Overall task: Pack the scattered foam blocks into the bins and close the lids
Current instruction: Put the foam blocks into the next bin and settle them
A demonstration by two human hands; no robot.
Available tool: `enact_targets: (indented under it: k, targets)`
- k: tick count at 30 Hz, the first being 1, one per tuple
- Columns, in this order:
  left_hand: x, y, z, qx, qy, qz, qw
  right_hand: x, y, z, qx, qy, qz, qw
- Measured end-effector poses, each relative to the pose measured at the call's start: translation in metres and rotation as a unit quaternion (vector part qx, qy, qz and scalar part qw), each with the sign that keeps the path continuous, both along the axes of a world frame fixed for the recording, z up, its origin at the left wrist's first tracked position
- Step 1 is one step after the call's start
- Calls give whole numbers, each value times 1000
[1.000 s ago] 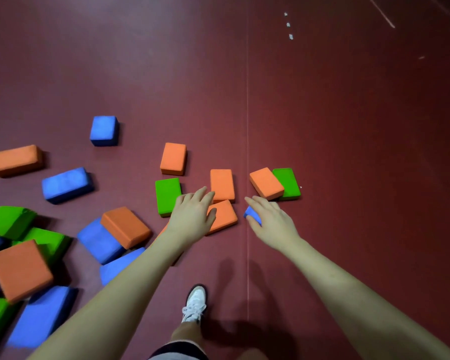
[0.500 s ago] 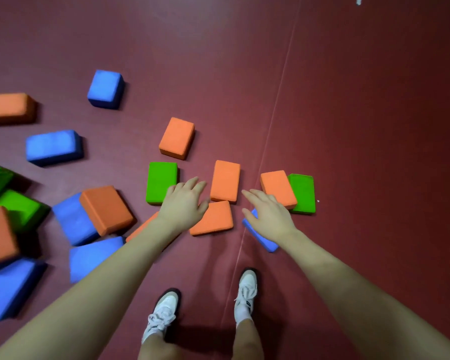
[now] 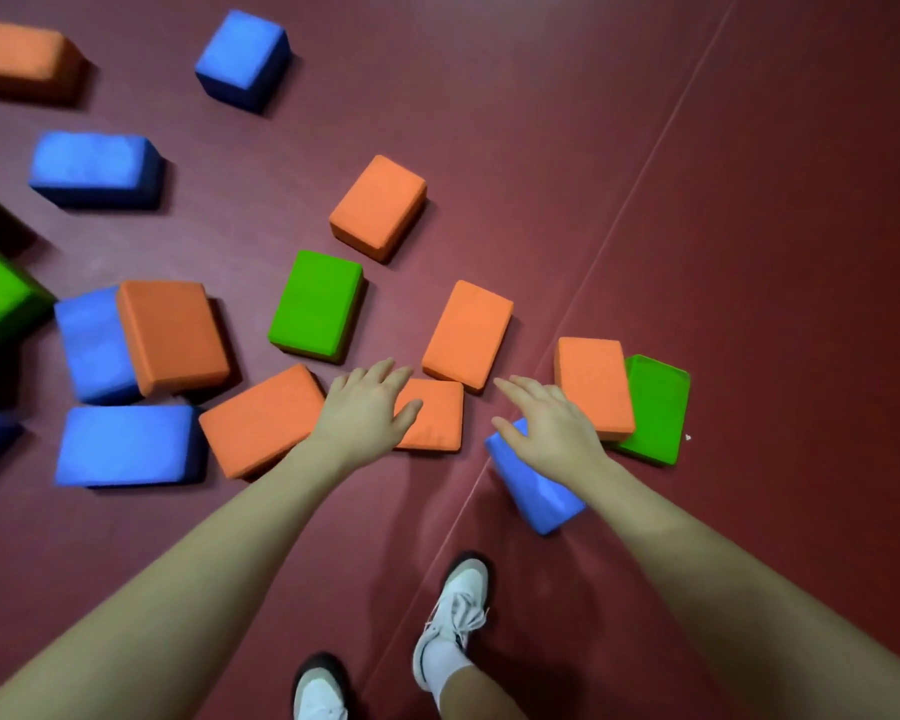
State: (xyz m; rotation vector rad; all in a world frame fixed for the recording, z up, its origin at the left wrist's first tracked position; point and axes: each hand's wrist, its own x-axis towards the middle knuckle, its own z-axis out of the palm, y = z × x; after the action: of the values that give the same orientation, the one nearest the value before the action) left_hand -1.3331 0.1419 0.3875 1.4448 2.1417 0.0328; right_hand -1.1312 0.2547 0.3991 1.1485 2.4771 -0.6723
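Observation:
Orange, blue and green foam blocks lie scattered on a dark red floor. My left hand (image 3: 367,407) hovers with fingers spread over two low orange blocks, one (image 3: 435,415) under its fingers and one (image 3: 261,420) beside the wrist. My right hand (image 3: 546,420) is spread above a blue block (image 3: 536,493), with an orange block (image 3: 593,384) lying on a green one (image 3: 655,413) just to its right. Another orange block (image 3: 467,335) sits beyond both hands. Neither hand holds anything. No bin is in view.
More blocks lie left and beyond: a green one (image 3: 317,304), an orange one (image 3: 378,206), blue ones (image 3: 126,444) (image 3: 94,166) (image 3: 242,57), an orange-on-blue pair (image 3: 172,335). My two white shoes (image 3: 455,621) stand near the bottom. A floor seam (image 3: 619,226) runs diagonally.
The view has closed in on the blocks and tilted. Both hands have stayed spread over the same orange and blue blocks. My feet have stepped forward.

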Motion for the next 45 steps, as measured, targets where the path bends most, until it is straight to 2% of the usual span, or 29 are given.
enact_targets:
  k: [10,13,17,20,24,27,32,36,40,45]
  targets:
    - [-1,-17,-240,2,12,-14,1000,-7,-11,-251,-19,-25,4,1000]
    - [-7,-11,-309,-39,40,-39,998,-12,-11,-320,-20,-45,12,999]
    - [-16,4,-382,-100,47,-52,993,-21,-16,-390,3,-64,39,997]
    - [-17,-4,-418,-85,31,-33,995,-22,-25,-423,6,-61,41,997]
    - [-17,-11,-433,-27,56,-37,997,-21,-32,-443,61,-19,45,997]
    - [-21,-17,-437,38,80,-53,995,-20,-38,-450,105,-26,50,993]
    - [-28,-28,-432,225,97,-52,968,-25,-50,-441,253,93,17,963]
    - [-32,-37,-415,277,101,-45,955,-32,-50,-413,321,142,1,936]
    - [-42,-41,-410,235,167,-170,942,-37,-56,-399,299,114,-30,947]
    - [-40,-31,-406,323,181,-230,900,-39,-55,-390,218,155,-114,957]
